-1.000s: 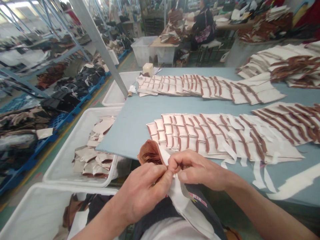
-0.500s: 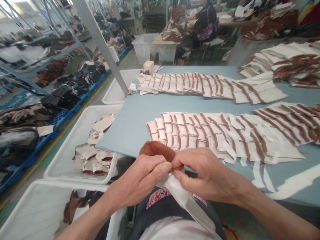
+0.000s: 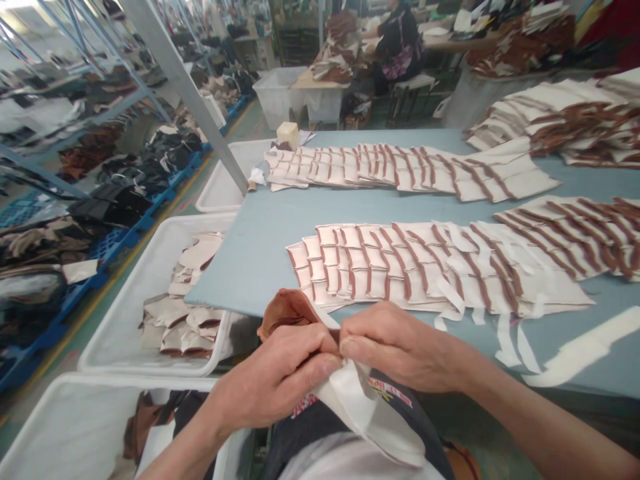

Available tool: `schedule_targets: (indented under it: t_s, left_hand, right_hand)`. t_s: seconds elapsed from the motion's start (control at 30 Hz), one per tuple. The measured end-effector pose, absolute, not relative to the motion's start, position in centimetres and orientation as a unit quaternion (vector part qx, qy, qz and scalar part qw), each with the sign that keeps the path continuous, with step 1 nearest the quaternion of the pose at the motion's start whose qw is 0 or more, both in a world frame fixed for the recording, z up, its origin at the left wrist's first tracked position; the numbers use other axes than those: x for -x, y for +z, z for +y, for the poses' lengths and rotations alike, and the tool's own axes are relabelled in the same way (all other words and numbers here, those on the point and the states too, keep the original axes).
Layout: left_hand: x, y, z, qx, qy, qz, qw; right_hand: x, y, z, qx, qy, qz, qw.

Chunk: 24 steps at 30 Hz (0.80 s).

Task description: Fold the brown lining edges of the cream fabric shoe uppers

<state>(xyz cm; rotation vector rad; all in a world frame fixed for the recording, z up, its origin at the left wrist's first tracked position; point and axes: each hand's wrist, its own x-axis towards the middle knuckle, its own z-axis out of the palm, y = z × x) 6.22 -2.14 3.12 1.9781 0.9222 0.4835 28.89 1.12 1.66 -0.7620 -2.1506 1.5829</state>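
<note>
Above my lap, both hands pinch the edge of a brown leather piece [image 3: 287, 311] with a white backing. My left hand [image 3: 285, 373] grips it with thumb and fingers closed. Close beside it, my right hand [image 3: 400, 343] is closed on the same edge, and the two hands nearly touch. A white strip [image 3: 367, 417] hangs from under my fingers toward my lap. Just beyond my hands, an overlapping row of white pieces with brown edges [image 3: 370, 260] lies on the blue table [image 3: 240, 267]. Loose white strips [image 3: 453, 297] rest across that row.
A second row of pieces [image 3: 400, 170] lies farther back, with a stack [image 3: 575, 120] at the right. White bins [image 3: 95, 333] holding cut pieces stand left of the table. A grey post [image 3: 190, 100] rises at its corner. A seated person [image 3: 400, 47] is in the background.
The brown piece has shifted left and folded more between my hands. My right hand has rolled over, its fingers curled tighter on the edge. The camera view has moved slightly.
</note>
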Motion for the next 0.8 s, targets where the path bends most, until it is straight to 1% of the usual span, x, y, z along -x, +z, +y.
schedule_targets:
  t_s: [0.03,0.1,0.27,0.37,0.43,0.57,0.63,0.8]
  left_hand:
    - [-6.3,3.1,-2.1,-0.781,0.21,0.371,0.457]
    - [-6.6,2.9,-2.2,-0.73,0.253,0.375,0.512]
    - [-7.6,1.8,-3.2,-0.545,0.381,0.381,0.642]
    - [-8.2,1.1,-4.0,-0.468,0.413,0.373,0.686]
    - [-8.3,0.8,-4.2,-0.472,0.419,0.375,0.679]
    - [-7.4,0.9,-3.6,-0.578,0.413,0.382,0.591]
    - [-6.6,1.3,-2.9,-0.609,0.4,0.381,0.57]
    - [-5.8,2.4,-1.8,-0.622,0.366,0.402,0.564]
  right_hand:
    - [-28.6,1.3,1.1,0.262,0.589,-0.741,0.189]
    - [-27.8,0.9,0.8,0.253,0.621,-0.705,0.23]
    - [-26.3,1.6,-0.7,0.257,0.585,-0.685,0.351]
    - [-26.0,1.9,-1.3,0.258,0.606,-0.649,0.38]
    - [-26.1,1.5,-1.3,0.253,0.62,-0.64,0.377]
    - [-26.2,0.5,-0.4,0.239,0.616,-0.67,0.34]
    - [-26.1,0.6,0.3,0.243,0.58,-0.711,0.314]
    - [-25.5,1.9,1.8,0.236,0.452,-0.819,0.263]
